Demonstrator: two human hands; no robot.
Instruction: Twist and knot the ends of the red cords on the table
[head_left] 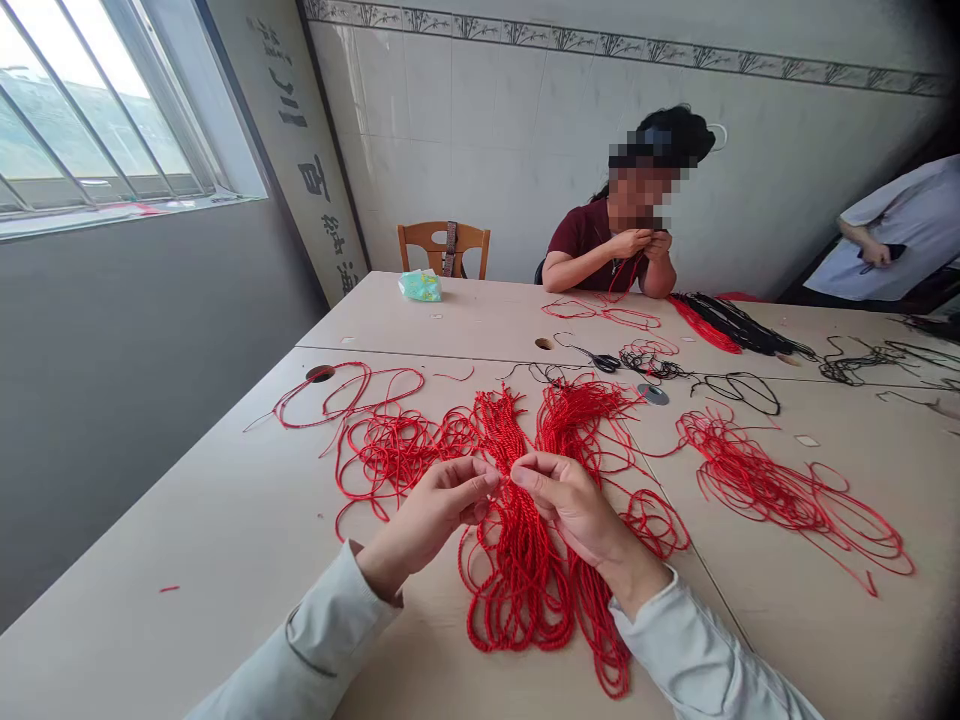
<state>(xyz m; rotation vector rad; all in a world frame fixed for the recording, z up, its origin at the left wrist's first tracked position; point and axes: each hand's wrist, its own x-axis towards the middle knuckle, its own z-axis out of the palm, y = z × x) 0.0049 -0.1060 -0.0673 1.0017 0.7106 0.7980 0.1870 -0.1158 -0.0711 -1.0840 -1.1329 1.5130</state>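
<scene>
Cord (397, 450) tangled left of the braided bundle (517, 570) could snag, being loose; above it, your left hand (427, 510) and right hand (583, 508) pinch closed, fingertips (492, 479) together, contents unclear

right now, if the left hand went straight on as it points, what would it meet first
Probably the right hand, which faces the left hand almost tip to tip over the red cords; any gap is hard to judge.

A window (94, 110) glares at left; 2 right corners are dark.
</scene>
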